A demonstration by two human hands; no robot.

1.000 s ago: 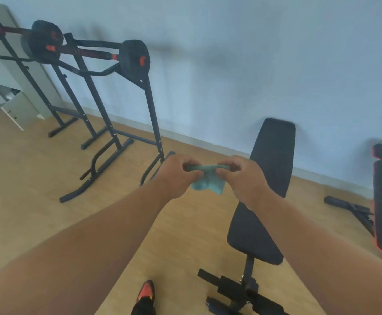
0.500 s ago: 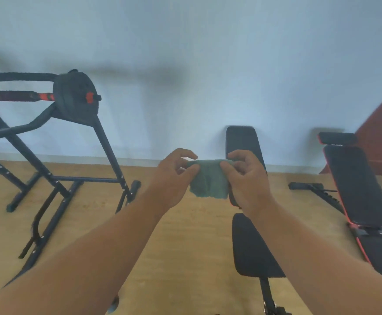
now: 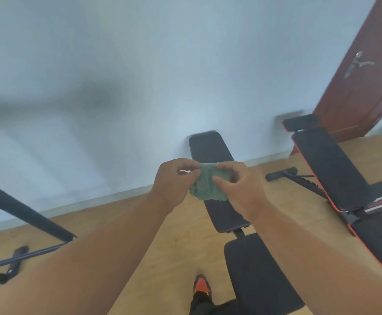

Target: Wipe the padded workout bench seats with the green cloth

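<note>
The cloth (image 3: 204,186) is muted green; the bench (image 3: 255,264) below it has plain black pads, while the second bench (image 3: 335,169) to its right is black edged in red; the floor (image 3: 178,237) is pale yellow wood, the wall (image 3: 140,76) light blue-grey, the door (image 3: 353,87) dark reddish brown, the shoe (image 3: 201,285) orange and black

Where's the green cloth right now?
In the head view the green cloth is mid-frame, pinched between the left hand and right hand, in the air above the plain black bench.

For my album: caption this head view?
Both hands hold a green cloth above a black workout bench.
</note>
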